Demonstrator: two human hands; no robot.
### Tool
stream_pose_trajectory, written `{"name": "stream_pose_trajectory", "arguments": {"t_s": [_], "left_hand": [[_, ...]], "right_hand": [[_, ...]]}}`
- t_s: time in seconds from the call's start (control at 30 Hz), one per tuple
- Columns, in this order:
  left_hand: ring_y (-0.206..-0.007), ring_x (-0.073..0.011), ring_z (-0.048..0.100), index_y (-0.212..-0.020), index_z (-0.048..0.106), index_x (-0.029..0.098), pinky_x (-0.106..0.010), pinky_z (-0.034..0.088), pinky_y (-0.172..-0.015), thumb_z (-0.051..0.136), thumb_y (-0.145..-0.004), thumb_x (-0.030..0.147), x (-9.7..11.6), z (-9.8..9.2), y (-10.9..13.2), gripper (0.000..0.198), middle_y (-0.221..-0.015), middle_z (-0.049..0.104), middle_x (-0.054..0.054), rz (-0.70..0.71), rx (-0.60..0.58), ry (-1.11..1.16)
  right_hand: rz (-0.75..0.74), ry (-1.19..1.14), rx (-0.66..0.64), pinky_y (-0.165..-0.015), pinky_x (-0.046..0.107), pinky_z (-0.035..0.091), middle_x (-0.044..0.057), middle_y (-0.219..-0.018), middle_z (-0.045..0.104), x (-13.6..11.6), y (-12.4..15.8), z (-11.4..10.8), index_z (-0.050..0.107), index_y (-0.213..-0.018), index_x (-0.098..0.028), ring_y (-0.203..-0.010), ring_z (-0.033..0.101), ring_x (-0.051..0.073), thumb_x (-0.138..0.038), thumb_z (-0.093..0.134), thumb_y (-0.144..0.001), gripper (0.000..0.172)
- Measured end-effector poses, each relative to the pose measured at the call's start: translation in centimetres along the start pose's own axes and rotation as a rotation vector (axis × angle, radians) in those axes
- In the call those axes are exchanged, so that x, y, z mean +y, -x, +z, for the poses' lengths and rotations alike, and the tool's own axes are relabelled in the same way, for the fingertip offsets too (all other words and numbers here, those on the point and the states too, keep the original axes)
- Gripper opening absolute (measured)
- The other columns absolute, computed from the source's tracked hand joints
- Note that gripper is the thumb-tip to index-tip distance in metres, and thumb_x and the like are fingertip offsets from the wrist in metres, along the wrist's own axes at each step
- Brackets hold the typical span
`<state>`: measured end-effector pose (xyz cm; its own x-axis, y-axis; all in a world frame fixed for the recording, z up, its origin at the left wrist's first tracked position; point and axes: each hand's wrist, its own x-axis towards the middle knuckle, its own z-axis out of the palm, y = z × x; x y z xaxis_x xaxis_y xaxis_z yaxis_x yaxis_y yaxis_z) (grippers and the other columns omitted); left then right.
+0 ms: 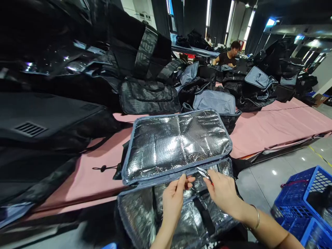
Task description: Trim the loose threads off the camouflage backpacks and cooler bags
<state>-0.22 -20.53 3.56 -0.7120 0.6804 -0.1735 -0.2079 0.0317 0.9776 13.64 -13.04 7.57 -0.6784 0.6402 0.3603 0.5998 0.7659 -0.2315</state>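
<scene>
An insulated bag (178,141) with shiny silver lining and grey bound edges lies opened in front of me, its lid folded back. My right hand (223,190) is closed around a small pair of thread snips (202,171), whose metal blades point left at the seam between lid and body. Just left of the blades, my left hand (175,195) has thumb and fingers pinched together beside that seam. What the pinch holds, if anything, is too small to make out. A black strap (204,214) crosses the lining below my hands.
Black bags (149,97) are piled along the pink-covered table (269,121), some with grey linings showing. A large dark bag (52,121) lies at the left. Blue plastic crates (293,197) stand on the floor at the right. A person (228,57) sits farther back.
</scene>
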Motion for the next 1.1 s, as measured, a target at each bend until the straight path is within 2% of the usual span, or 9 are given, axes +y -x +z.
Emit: {"name": "stream_pose_trajectory", "arguments": {"t_s": [0.13, 0.27, 0.4, 0.7, 0.83, 1.1], "left_hand": [[-0.060, -0.0167, 0.059, -0.071, 0.070, 0.012, -0.029, 0.052, -0.063, 0.064, -0.070, 0.056, 0.1, 0.0, -0.1, 0.045, -0.072, 0.071, -0.010, 0.001, 0.014, 0.024], [-0.060, -0.0166, 0.060, -0.070, 0.069, 0.012, -0.029, 0.052, -0.063, 0.065, -0.068, 0.057, 0.1, 0.1, -0.1, 0.045, -0.073, 0.072, -0.011, 0.004, 0.028, 0.030], [-0.059, -0.0165, 0.059, -0.069, 0.069, 0.012, -0.029, 0.052, -0.063, 0.064, -0.068, 0.057, 0.1, 0.1, 0.0, 0.045, -0.072, 0.072, -0.010, 0.008, 0.028, 0.022], [-0.060, -0.0159, 0.059, -0.069, 0.068, 0.013, -0.027, 0.049, -0.062, 0.064, -0.070, 0.055, -0.5, -0.1, -0.2, 0.042, -0.067, 0.069, -0.007, 0.021, 0.027, 0.025], [-0.059, -0.0156, 0.058, -0.070, 0.068, 0.012, -0.027, 0.048, -0.061, 0.064, -0.069, 0.056, -0.5, -0.3, -0.2, 0.044, -0.067, 0.069, -0.007, 0.011, 0.021, 0.030], [-0.058, -0.0147, 0.057, -0.068, 0.067, 0.013, -0.026, 0.046, -0.061, 0.064, -0.070, 0.055, -0.4, -0.1, -0.2, 0.042, -0.064, 0.067, -0.005, 0.017, 0.013, 0.041]], "right_hand": [[-0.002, -0.058, 0.061, -0.054, 0.025, 0.036, 0.004, -0.074, 0.066, 0.5, 0.7, 1.6, 0.057, -0.094, -0.017, -0.061, 0.062, 0.015, -0.032, 0.029, -0.098, 0.032], [-0.025, -0.100, 0.081, -0.056, 0.025, 0.038, 0.005, -0.076, 0.067, 0.9, 0.7, 2.3, 0.058, -0.098, -0.016, -0.062, 0.062, 0.015, -0.032, 0.030, -0.098, 0.032], [-0.031, -0.141, 0.066, -0.057, 0.025, 0.039, 0.006, -0.076, 0.067, 1.1, 0.5, 2.0, 0.058, -0.097, -0.016, -0.063, 0.063, 0.015, -0.032, 0.029, -0.098, 0.033], [-0.072, -0.193, -0.121, -0.059, 0.027, 0.041, 0.004, -0.078, 0.066, -0.3, 0.0, 0.7, 0.055, -0.097, -0.017, -0.069, 0.064, 0.019, -0.028, 0.034, -0.096, 0.024], [-0.061, -0.227, -0.099, -0.061, 0.027, 0.042, 0.006, -0.084, 0.067, -0.3, 0.2, 1.3, 0.054, -0.101, -0.017, -0.073, 0.065, 0.019, -0.029, 0.032, -0.096, 0.026], [-0.070, -0.221, -0.069, -0.060, 0.027, 0.042, 0.006, -0.083, 0.067, -0.3, 0.2, 1.8, 0.055, -0.101, -0.017, -0.071, 0.064, 0.019, -0.032, 0.029, -0.098, 0.030]]}}
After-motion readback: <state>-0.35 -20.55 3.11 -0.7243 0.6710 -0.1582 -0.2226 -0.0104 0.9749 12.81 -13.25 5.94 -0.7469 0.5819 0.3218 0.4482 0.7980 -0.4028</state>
